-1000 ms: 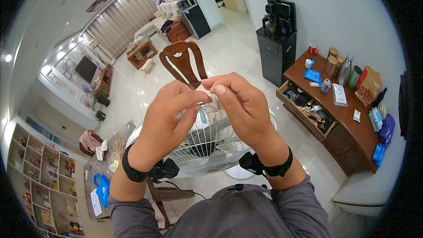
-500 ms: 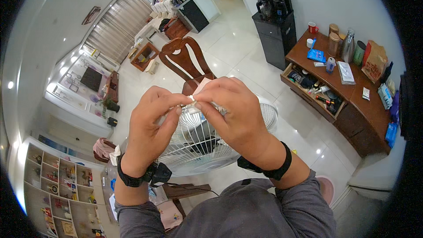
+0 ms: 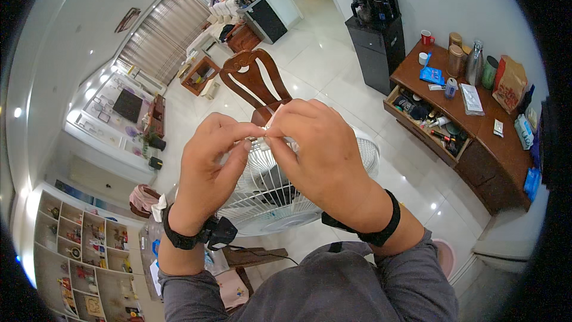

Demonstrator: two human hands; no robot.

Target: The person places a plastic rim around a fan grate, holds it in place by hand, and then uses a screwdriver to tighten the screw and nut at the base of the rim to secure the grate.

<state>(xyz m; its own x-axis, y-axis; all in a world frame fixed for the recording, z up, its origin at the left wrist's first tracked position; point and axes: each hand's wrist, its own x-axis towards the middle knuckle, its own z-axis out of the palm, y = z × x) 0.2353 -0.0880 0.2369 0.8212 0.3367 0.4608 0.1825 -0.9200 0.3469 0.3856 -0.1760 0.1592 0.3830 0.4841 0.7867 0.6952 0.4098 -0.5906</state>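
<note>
My left hand (image 3: 215,164) and my right hand (image 3: 322,152) meet at the fingertips over a white fan (image 3: 271,206) with a round wire grille. Between thumb and forefinger, each hand pinches at a small white piece, mostly covered by the fingers, so its kind does not show. A thin pale pinkish strip (image 3: 274,115) sticks up beside my right forefinger. Below the pinch, the grille's upper rim lies close to the fingertips. Black bands circle both wrists.
Beyond the fan stands a carved wooden chair (image 3: 253,77). At the right, a brown desk (image 3: 494,149) has an open drawer (image 3: 426,120) full of small items. A black drink dispenser (image 3: 376,48) stands behind it. Low at the left are display shelves (image 3: 86,250).
The pale strip by my right hand shows narrower now, turned nearly edge-on. Both hands keep their pinch, with the fingertips slightly closer together. The whole view has shifted a little.
</note>
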